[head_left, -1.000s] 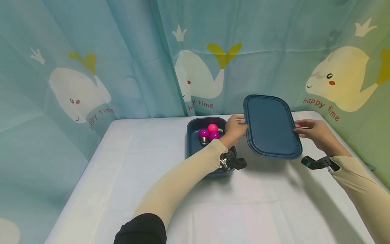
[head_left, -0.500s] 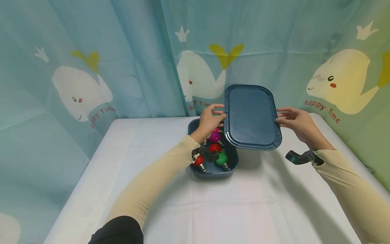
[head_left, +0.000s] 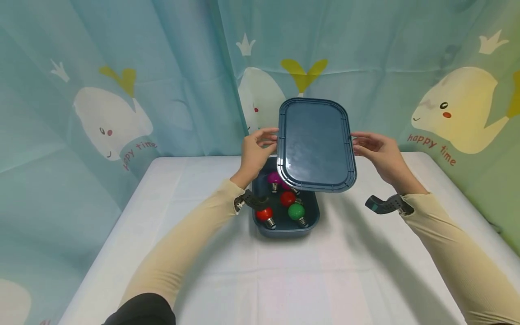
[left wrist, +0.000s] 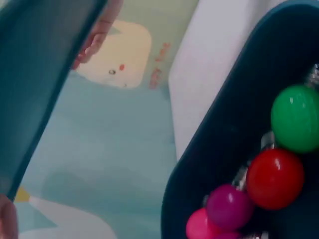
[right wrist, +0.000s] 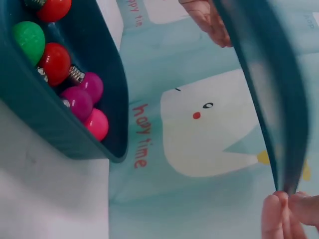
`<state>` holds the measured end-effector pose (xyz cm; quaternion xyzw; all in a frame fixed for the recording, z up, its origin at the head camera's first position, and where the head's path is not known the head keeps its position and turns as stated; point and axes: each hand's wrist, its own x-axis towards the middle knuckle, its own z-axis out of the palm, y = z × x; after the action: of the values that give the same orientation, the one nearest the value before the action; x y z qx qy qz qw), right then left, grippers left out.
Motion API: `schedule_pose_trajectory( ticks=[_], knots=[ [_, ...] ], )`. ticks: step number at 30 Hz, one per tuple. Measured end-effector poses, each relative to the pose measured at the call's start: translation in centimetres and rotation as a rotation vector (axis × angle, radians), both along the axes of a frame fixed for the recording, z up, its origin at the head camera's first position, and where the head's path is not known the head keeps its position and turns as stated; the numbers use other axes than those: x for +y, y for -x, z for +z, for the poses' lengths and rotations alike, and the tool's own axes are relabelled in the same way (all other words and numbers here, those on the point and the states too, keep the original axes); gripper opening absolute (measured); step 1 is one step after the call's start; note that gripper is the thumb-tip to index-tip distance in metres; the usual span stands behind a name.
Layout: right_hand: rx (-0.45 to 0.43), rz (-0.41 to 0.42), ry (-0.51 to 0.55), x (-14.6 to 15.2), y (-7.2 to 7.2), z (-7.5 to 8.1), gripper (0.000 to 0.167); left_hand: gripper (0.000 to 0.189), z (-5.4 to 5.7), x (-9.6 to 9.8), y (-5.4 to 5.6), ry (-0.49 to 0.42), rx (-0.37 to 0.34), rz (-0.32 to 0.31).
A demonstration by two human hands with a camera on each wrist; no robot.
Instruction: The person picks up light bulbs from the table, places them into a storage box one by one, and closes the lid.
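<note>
A dark blue rectangular lid (head_left: pixel 317 143) with rounded corners is held up in the air, tilted, above the back right of a matching box (head_left: pixel 284 233). My left hand (head_left: pixel 253 153) grips its left edge and my right hand (head_left: pixel 379 151) pinches its right edge between thumb and fingers. Inside the box lie colored light bulbs: a green bulb (head_left: pixel 296 211), a red bulb (head_left: pixel 288 198), another red bulb (head_left: pixel 264 214) and a purple bulb (head_left: pixel 274 178). A pink bulb (right wrist: pixel 96 124) shows in the right wrist view; in the head view the lid covers the box's far right part.
The box stands on a table with a white cloth (head_left: pixel 325 280), near its back edge. Behind hangs a blue-green curtain (head_left: pixel 183 54) printed with whales. Each wrist wears a black strap, such as the right strap (head_left: pixel 383 205).
Both hands have carried the lid left and upward, from beside the box to over its far part. The left forearm has moved off the box, uncovering the red and green bulbs.
</note>
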<state>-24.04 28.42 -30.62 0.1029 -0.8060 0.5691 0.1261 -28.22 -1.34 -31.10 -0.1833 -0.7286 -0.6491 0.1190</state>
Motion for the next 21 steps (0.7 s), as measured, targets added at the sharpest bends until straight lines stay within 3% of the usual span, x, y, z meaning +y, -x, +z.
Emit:
schedule_pose_trajectory(
  ticks=[5,10,17,21],
  knots=[
    [0.072,0.015,0.118,-1.3,0.3,0.4,0.033,0.027,0.4,-1.2,0.2,0.029,0.124,0.075],
    [0.130,0.060,0.235,-2.4,0.5,0.8,0.026,0.024,0.8,-2.2,0.3,-0.029,0.193,0.083],
    [0.157,-0.009,0.189,-3.7,1.0,1.5,0.010,0.018,1.3,-3.2,0.5,-0.014,0.274,0.137],
    [0.161,-0.025,0.170,-4.4,1.3,1.8,0.012,0.019,1.7,-3.8,0.4,0.003,0.244,0.157]
  ],
)
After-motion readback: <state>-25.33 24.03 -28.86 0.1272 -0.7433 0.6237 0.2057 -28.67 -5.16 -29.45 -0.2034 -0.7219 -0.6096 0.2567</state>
